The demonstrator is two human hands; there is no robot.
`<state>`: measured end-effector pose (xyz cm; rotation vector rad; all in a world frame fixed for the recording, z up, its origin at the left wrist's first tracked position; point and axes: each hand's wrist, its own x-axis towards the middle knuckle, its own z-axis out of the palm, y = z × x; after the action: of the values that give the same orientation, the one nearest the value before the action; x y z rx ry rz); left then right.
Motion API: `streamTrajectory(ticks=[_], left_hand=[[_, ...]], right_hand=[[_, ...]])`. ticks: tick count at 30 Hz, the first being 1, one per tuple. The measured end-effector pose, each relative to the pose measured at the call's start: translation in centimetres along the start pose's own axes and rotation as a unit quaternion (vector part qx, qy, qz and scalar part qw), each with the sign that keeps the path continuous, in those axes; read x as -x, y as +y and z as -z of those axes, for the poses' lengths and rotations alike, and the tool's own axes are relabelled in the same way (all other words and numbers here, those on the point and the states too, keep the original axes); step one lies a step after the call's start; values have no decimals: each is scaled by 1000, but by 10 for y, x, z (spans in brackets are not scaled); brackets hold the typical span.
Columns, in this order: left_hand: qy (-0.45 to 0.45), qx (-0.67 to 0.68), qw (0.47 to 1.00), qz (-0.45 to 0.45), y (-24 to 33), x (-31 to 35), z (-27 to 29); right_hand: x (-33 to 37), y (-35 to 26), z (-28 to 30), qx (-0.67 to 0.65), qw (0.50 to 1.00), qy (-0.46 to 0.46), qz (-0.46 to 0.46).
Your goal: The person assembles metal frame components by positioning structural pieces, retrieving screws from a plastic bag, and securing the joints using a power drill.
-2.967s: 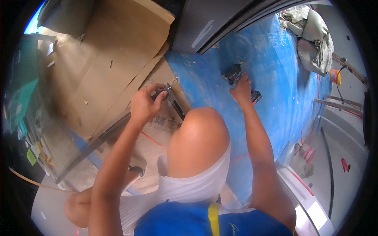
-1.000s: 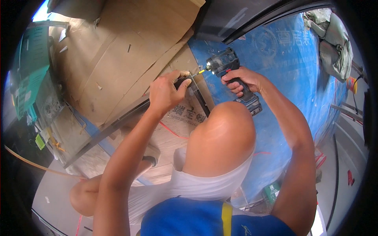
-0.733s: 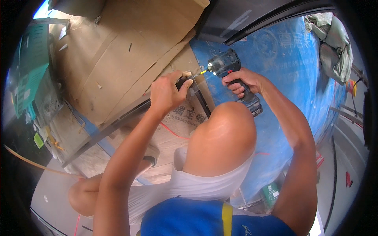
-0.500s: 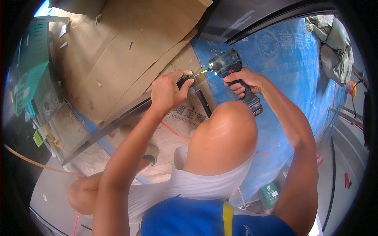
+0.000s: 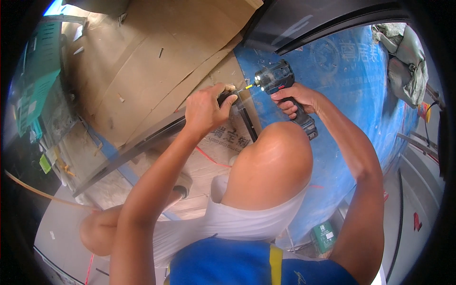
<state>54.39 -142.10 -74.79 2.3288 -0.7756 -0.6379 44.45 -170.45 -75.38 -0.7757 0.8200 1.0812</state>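
Observation:
My right hand (image 5: 299,100) is wrapped round the grip of a black cordless impact driver (image 5: 277,76), its lights lit. From its chuck a bit with a yellow band (image 5: 249,87) points left at the corner of a dark metal frame (image 5: 248,124). My left hand (image 5: 205,110) is closed round that frame corner, thumb and fingers close to the bit's tip. Whether a screw sits at the tip is too small to tell. One dark rail of the frame runs away to the lower left beneath my left forearm.
Brown cardboard sheets (image 5: 142,61) cover the floor ahead. Blue protective film (image 5: 327,114) spreads to the right, with grey sacks (image 5: 407,66) at its far edge. A green plastic crate (image 5: 40,80) stands at the left. My raised knee (image 5: 270,166) is just below the driver.
The whole view has shifted very slightly. Both hands, the driver and the frame corner keep nearly the same places relative to one another.

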Motion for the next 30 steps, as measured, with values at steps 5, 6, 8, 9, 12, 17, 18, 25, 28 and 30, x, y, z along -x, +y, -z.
streamTrajectory(ticks=[5, 6, 8, 9, 12, 17, 18, 25, 28, 30], left_hand=[[-4, 3, 1000, 2, -2, -1, -2], [-7, -9, 1000, 4, -2, -1, -2], [-5, -9, 1000, 0, -3, -2, -2], [-3, -9, 1000, -4, -4, -2, -2], [-18, 1, 1000, 9, -2, -3, -1], [-22, 5, 1000, 10, 1, -2, 1], [-21, 7, 1000, 9, 1, -2, 0], [-9, 16, 1000, -5, -1, -2, -3], [-15, 1, 1000, 1, -1, -2, -3], [-19, 9, 1000, 11, 0, -2, -4]], right_hand=[[-1, 1, 1, -3, 1000, 2, 3], [0, 2, 0, -4, 1000, 2, 3], [-1, 2, -2, 7, 1000, 8, 6], [-2, 2, -2, 8, 1000, 8, 6], [-3, 4, -1, -8, 1000, -5, 11], [-1, 4, -4, -2, 1000, 24, 7], [-2, 5, -4, -3, 1000, 25, 7], [-4, 4, -1, 3, 1000, 13, 13], [-5, 3, -1, 15, 1000, 14, 21], [-5, 3, -2, 25, 999, 20, 25]])
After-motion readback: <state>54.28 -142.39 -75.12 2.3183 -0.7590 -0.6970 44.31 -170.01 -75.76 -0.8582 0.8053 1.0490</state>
